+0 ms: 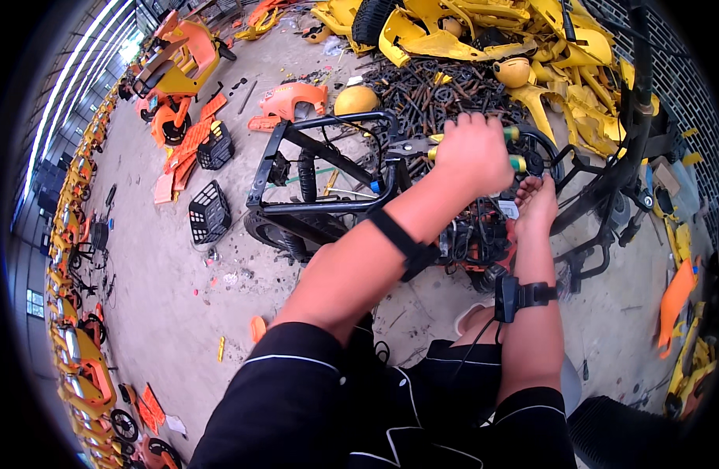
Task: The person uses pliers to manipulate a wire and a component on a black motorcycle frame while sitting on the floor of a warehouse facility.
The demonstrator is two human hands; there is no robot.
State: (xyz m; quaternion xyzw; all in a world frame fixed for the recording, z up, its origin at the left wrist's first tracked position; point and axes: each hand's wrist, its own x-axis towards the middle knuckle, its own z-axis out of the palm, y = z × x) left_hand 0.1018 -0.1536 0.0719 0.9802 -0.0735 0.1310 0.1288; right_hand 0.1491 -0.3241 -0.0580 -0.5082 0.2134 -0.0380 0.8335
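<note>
My left hand point(475, 156) is closed around a pair of pliers point(410, 148) with green and yellow handles. The metal jaws point left, beside the black tubular frame of a stripped scooter point(328, 207). Close by on the right, my right hand point(536, 205) has its fingers curled together near a dark round part point(534, 162) of the frame; what they pinch is too small to make out. Below the hands, a bundle of wires and red parts point(480, 238) sits inside the frame. My left forearm crosses over the frame and hides some of it.
A heap of rusty metal parts point(422, 98) and a pile of yellow body panels point(578, 86) lie beyond the frame. Black baskets point(209, 213) and orange panels point(293, 102) lie on the floor to the left. Rows of yellow scooters point(82, 359) line the far left.
</note>
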